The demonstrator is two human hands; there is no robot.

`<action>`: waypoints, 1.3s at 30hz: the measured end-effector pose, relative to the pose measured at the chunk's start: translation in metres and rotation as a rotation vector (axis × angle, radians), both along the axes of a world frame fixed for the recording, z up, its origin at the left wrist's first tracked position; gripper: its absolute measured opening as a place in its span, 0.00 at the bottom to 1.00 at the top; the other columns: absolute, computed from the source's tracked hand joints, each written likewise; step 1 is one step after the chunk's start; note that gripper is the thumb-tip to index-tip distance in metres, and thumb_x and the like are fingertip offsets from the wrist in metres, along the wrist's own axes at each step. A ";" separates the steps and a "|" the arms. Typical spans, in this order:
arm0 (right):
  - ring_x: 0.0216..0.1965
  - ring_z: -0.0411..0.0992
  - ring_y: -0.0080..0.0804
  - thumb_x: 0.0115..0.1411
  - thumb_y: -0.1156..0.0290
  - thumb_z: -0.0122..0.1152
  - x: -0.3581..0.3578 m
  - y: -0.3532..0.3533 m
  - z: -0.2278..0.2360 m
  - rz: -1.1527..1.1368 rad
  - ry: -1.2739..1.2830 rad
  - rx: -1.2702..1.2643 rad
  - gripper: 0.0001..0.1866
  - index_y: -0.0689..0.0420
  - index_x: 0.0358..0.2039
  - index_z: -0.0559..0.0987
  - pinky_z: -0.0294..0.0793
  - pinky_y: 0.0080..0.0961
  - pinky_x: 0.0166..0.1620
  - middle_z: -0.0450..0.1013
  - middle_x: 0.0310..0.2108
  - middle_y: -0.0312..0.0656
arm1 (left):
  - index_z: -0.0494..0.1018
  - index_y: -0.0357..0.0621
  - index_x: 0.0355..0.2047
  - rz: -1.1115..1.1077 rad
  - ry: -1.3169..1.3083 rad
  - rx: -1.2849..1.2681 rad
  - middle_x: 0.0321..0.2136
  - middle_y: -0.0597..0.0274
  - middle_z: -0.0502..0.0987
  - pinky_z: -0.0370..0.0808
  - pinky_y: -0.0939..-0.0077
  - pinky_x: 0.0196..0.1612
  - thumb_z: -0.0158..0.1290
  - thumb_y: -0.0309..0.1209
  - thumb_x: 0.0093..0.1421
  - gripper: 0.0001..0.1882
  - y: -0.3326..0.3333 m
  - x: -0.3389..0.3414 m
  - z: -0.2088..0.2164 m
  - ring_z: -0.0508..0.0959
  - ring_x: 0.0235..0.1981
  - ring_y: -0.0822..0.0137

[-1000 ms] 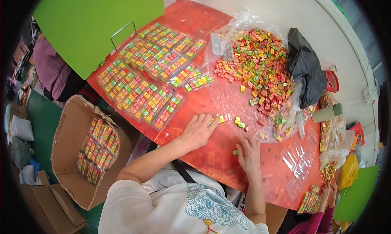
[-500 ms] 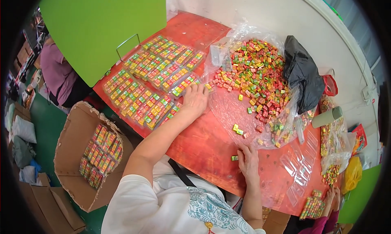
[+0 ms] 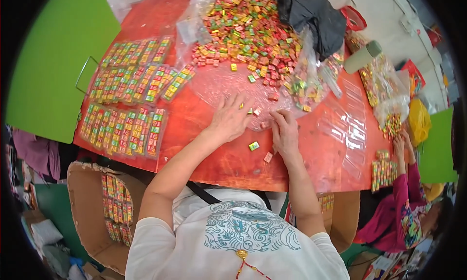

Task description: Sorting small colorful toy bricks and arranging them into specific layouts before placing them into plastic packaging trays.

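My left hand lies over the near edge of the clear plastic sheet, fingers spread. Small foil-wrapped cubes sit by its fingertips; a yellow spot between its fingers is too small to make out. Close by on the right is my right hand, its fingers bent and the thumb apart, with no held thing showing. A green-and-yellow cube and a pinkish cube rest on the red table below the hands. Beyond them spreads a big heap of cubes.
Filled clear trays stand in rows at the left. Empty clear trays lie at the right, near a pale green bottle and a black bag. A cardboard box holds filled packs. Another person's hands work at the far right.
My view has turned. My left hand has left the filled trays and come over to the sheet, near my right hand. My right hand has moved forward, and several loose cubes now lie around both hands.
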State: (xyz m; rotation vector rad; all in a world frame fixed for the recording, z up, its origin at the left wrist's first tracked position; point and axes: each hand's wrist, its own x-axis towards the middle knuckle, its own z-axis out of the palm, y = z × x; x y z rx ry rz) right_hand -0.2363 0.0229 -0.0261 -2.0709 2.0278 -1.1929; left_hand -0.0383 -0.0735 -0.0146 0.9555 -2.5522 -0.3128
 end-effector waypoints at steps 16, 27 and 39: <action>0.46 0.71 0.41 0.59 0.71 0.63 0.009 0.007 0.005 0.003 0.199 0.115 0.07 0.54 0.39 0.80 0.66 0.39 0.50 0.73 0.39 0.41 | 0.66 0.46 0.64 -0.185 -0.046 0.040 0.65 0.45 0.63 0.55 0.46 0.69 0.55 0.38 0.63 0.29 0.038 0.005 -0.008 0.59 0.68 0.43; 0.43 0.72 0.38 0.59 0.68 0.64 0.042 0.022 0.033 0.161 0.263 0.160 0.13 0.54 0.44 0.81 0.64 0.39 0.51 0.73 0.39 0.40 | 0.72 0.43 0.55 -0.130 0.094 0.045 0.60 0.42 0.66 0.64 0.50 0.63 0.58 0.30 0.58 0.24 0.049 0.051 -0.009 0.64 0.63 0.42; 0.43 0.72 0.41 0.58 0.64 0.67 0.036 0.078 0.037 -0.009 0.241 0.343 0.22 0.55 0.52 0.77 0.65 0.39 0.47 0.73 0.42 0.43 | 0.72 0.45 0.55 0.157 -0.117 0.053 0.44 0.53 0.70 0.69 0.55 0.45 0.63 0.33 0.54 0.27 0.044 0.082 0.017 0.72 0.48 0.53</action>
